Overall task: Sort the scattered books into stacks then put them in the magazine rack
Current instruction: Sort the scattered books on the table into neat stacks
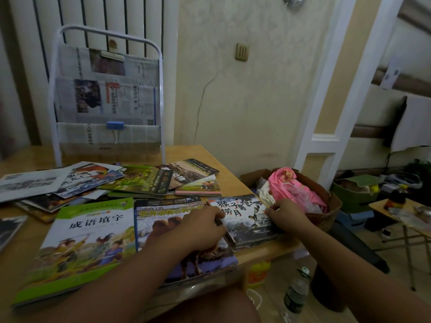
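Observation:
A small stack of grey-covered picture books (pixel 245 220) lies at the table's right front edge. My left hand (pixel 200 227) presses against its left side and my right hand (pixel 285 214) grips its right side. To the left lie a blue animal book (pixel 163 220) under my left forearm and a green-bordered book (pixel 86 238). More books (pixel 144 180) are scattered loosely behind them. The white wire magazine rack (pixel 52 101) stands at the table's back left, with newspapers in its pockets.
The wooden table (pixel 203 157) ends just right of the grey stack. Beyond the edge stands a cardboard box (pixel 331 206) with pink cloth. A plastic bottle (pixel 296 294) and a yellow container (pixel 257 273) sit on the floor below. A small folding table (pixel 382 206) is at far right.

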